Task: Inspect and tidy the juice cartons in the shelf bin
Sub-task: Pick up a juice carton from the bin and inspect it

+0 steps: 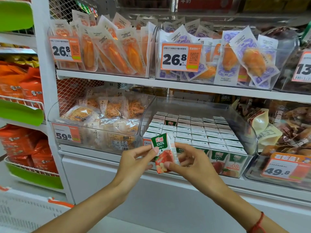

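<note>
Both hands share the grip on one juice carton [164,153]: the left hand [134,163] pinches its left edge, the right hand [190,163] its lower right corner. Better to turn it slowly, checking every face for dents. It is green-topped with red fruit, held just before the clear shelf bin [249,132] of tightly packed cartons [198,132].

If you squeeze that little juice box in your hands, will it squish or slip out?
Probably not much. The juice carton looks like a stiff, flat-sided box, so it should hold its shape under a light pinch. The left hand and right hand grip it by fingertips alone, so it seems light. Its glossy print might be slightly slippery.
</note>
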